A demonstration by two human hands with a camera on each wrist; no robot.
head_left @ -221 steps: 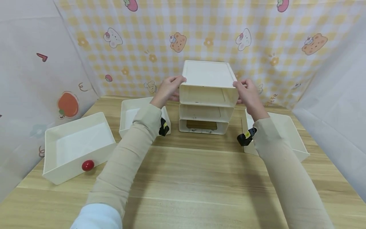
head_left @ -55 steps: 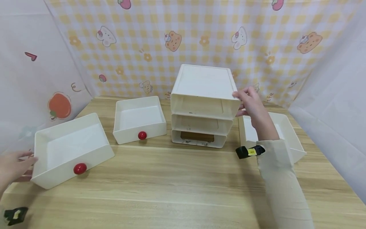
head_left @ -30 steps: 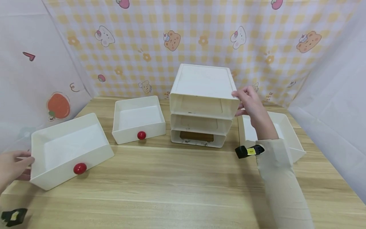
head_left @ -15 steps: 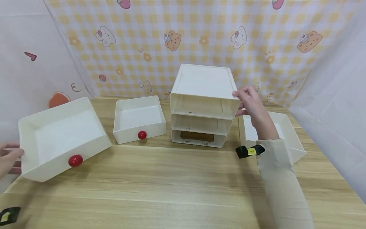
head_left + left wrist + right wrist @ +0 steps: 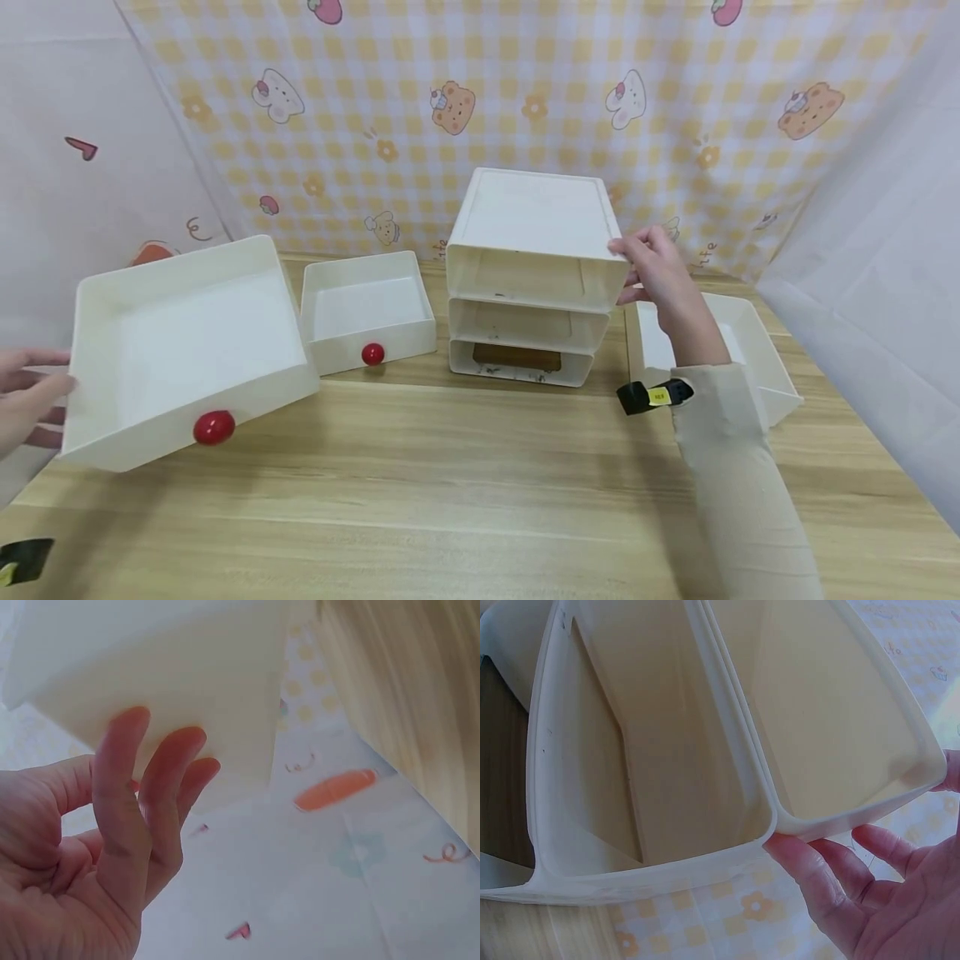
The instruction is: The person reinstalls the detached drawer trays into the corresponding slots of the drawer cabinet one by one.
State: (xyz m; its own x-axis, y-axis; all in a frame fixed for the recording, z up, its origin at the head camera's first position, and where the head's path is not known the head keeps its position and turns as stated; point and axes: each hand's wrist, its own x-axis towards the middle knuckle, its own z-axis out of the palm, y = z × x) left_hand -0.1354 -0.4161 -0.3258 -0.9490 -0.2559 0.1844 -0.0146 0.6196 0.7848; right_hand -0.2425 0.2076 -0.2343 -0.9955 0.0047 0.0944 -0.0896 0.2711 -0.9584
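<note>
"life" shows on yellow-checked cloth (image 5: 525, 50). The left hand (image 5: 30, 400) grips a white, red-knobbed plastic drawer (image 5: 191, 346) above the wooden worktop (image 5: 465, 483); the right hand (image 5: 654, 262) pinches a white three-tier plastic cabinet (image 5: 534, 225).

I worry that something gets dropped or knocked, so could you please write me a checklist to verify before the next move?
1. Left hand grips the held drawer: ok, at its left side.
2. Held drawer off the table: ok, it is raised.
3. Cabinet firmly steadied: cannot tell; the right hand is at its upper right corner, but the force of the grip does not show.
4. Cabinet slots free of drawers: ok, all three.
5. Held drawer lined up with a slot, if it goes there: not ok, it is well to the left.
6. Straight way across free: not ok, a second drawer stands between; passing above it seems safer.
</note>
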